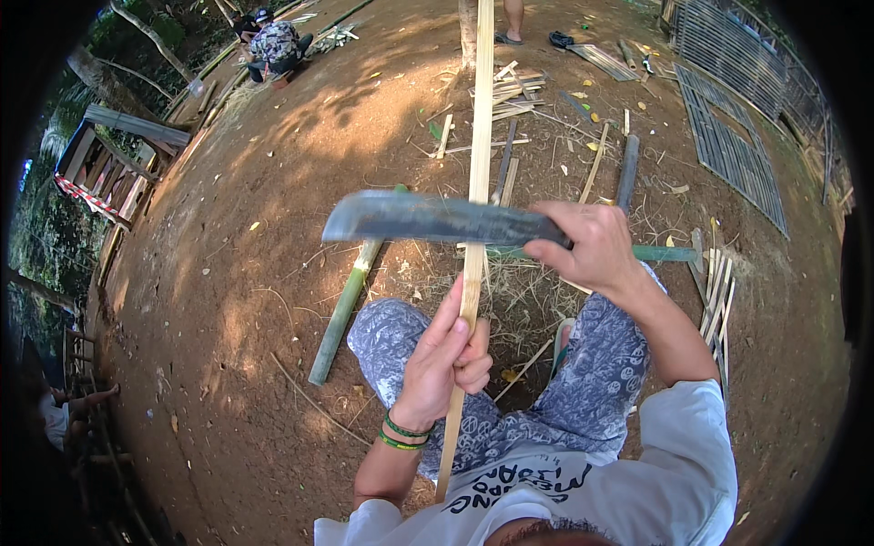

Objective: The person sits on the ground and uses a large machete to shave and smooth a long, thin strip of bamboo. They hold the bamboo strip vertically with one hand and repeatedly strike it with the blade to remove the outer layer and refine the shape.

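Observation:
A long pale bamboo strip (pixel 482 109) runs up and away from my lap. My left hand (pixel 443 355) is closed around its lower part, thumb lying along the strip. My right hand (pixel 592 244) grips a machete (pixel 410 219) by its handle end. The dark, broad blade points left and crosses the strip a little above my left hand, slightly blurred; whether its edge touches the strip I cannot tell. Beyond my left knee a green bamboo pole (pixel 343 309) rests on the ground. Another green bamboo length (pixel 663 254) lies crosswise beyond my knees, partly hidden.
Split bamboo pieces (pixel 519 96) are heaped beyond the strip, with more strips (pixel 718 296) beside my right knee. Woven bamboo panels (pixel 733 136) lie at the far right. A crouching person (pixel 276 45) is at the far left, and a small wooden shelter (pixel 109 173) stands nearer.

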Available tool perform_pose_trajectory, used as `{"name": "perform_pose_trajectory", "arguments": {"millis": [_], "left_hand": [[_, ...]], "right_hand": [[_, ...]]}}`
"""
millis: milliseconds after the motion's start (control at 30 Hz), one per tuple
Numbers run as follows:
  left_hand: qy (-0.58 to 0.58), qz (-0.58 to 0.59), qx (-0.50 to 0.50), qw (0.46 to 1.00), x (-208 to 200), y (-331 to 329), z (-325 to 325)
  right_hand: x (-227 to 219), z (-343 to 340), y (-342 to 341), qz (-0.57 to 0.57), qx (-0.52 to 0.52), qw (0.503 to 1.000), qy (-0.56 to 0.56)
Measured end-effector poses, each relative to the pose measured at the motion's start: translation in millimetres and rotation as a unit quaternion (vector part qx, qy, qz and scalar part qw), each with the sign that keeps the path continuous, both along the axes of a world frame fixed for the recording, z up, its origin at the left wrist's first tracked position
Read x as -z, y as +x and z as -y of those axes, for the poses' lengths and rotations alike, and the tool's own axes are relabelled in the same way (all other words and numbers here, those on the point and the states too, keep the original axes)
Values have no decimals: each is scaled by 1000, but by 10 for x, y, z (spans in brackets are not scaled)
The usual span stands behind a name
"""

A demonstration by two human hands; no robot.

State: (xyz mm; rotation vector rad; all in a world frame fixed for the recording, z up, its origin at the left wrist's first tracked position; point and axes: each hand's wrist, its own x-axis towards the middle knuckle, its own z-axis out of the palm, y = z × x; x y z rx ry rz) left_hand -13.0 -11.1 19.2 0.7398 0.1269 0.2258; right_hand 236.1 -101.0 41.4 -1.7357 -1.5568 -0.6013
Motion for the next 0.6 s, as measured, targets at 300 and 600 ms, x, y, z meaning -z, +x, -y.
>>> {"name": "perform_pose_trajectory", "arguments": {"millis": [300,600], "left_hand": [[-17,-16,-72,997,-5,206,-55],[-40,43,-26,998,15,245,-120]], "right_hand": [[53,169,-65,-112,-32,993,-30],[27,38,-419,-24,-67,991,-116]]}}
